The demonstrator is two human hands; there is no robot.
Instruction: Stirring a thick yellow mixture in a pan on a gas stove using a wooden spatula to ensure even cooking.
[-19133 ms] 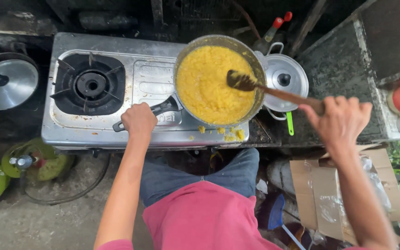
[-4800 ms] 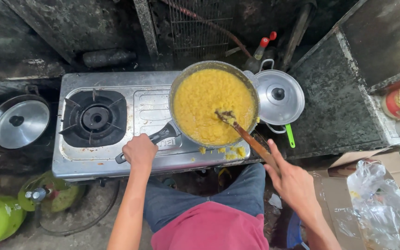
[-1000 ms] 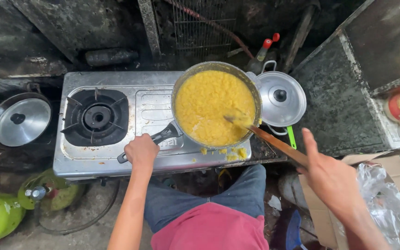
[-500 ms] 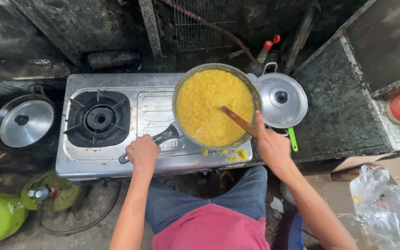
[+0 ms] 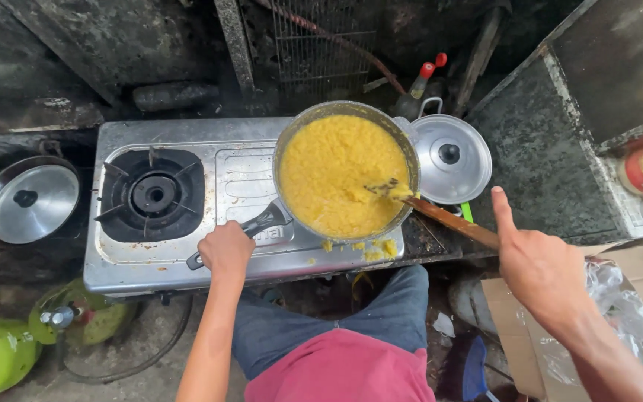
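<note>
You are standing before a dark, soot-stained wall (image 5: 98, 52) with a wire grille (image 5: 321, 45). Daylight is falling on the speckled stone counter (image 5: 537, 164) and bare concrete floor (image 5: 150, 365).

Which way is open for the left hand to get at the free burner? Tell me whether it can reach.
Probably yes. The left hand grips the pan handle right beside the free burner, and nothing stands between them; it would have to let go of the handle first.

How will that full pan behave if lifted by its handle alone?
Probably heavy: the pan is brim-full of thick yellow mash. Likely to tip forward, since the left hand grips the far end of one long handle. Spilled bits suggest easy slopping.
</note>
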